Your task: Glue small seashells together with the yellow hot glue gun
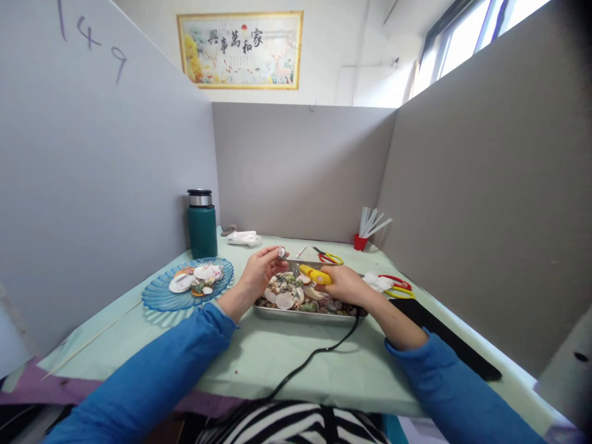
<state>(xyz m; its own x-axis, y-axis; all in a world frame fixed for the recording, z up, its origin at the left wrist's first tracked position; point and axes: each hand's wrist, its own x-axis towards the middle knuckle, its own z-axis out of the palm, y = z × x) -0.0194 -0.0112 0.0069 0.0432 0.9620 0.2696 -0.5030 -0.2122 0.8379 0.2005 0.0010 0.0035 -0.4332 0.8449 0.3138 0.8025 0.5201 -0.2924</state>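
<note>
My left hand [259, 269] is raised over a metal tray [296, 313] of shells and pinches a small shell [281, 251] between its fingertips. My right hand [341, 285] is closed around a yellow glue gun [314, 274], whose nozzle points left toward the small shell. The gun's black cord [314, 357] runs from under my right hand across the table toward my body. The tray holds several mixed shells, white, green and brown.
A blue glass plate [160, 297] with several shells lies left of the tray, a dark green flask [201, 224] behind it. Scissors [329, 256], a red cup of white sticks [361, 240], more scissors [396, 287] and a black mat [444, 336] sit right. Grey partitions enclose the table.
</note>
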